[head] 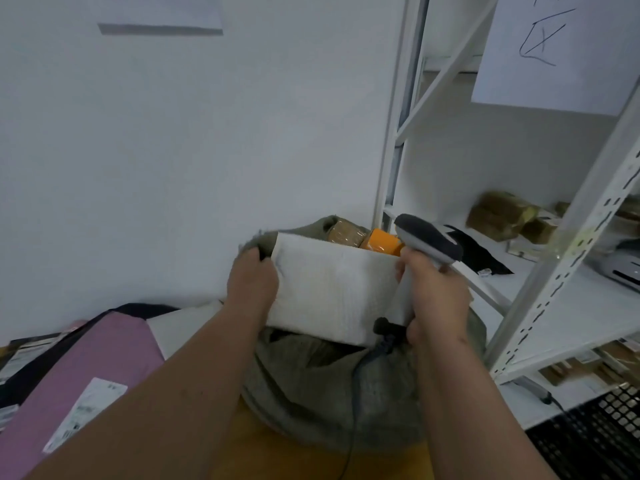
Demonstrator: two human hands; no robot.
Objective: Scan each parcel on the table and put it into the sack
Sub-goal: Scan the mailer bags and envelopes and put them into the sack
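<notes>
While we lean over the grey-green sack (311,386), which we take as our landmark, a pink parcel (83,362) lies far to its left on the counter (311,459), with a white shipping label (86,412) stuck on its near end. Between that pink parcel and the sack a white flat parcel (180,329) shows partly, and dark packets lie at the frame's left edge, too blurred to tell apart. Our left hand (251,282) is at the sack's left rim, its fingers curled round the left edge of a white padded parcel (332,289); whether it also pinches the sack's cloth there we cannot tell. This parcel sits tilted over the sack's open mouth, its far edge raised and its near edge low against the sack's folds. Behind it, inside the sack's far side, we see a brown taped parcel (346,232) and beside it an orange parcel (384,242). Our right hand (436,296) is at the parcel's right edge, gripping the handle of a grey barcode scanner (427,240) whose head rises above the sack's right rim; its dark cable (356,393) hangs down across the sack's front. Right of the sack stands a white metal shelf (568,306) holding brown taped packages (505,216), with a black crate (595,431) below it
</notes>
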